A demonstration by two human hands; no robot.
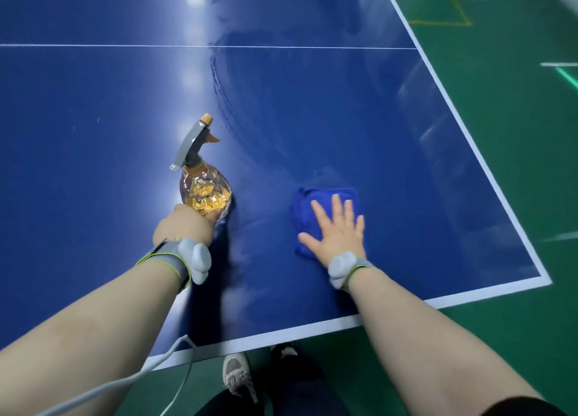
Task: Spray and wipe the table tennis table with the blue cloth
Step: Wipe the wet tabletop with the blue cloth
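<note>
The blue table tennis table (109, 109) fills most of the view, with damp wipe streaks curving across its right half. A folded blue cloth (316, 200) lies flat on the table near the front right corner. My right hand (339, 231) presses on it with fingers straight and spread. An amber spray bottle (205, 193) with a grey trigger head stands on the table to the left of the cloth. My left hand (184, 228) grips the bottle's lower body from the near side, fingers mostly hidden behind it.
The table's white edge line (488, 172) runs along the right side and the front. Beyond it is green floor (516, 103) with white and yellow markings. A white cable (162, 362) hangs from my left arm. My shoe (237, 375) shows below the front edge.
</note>
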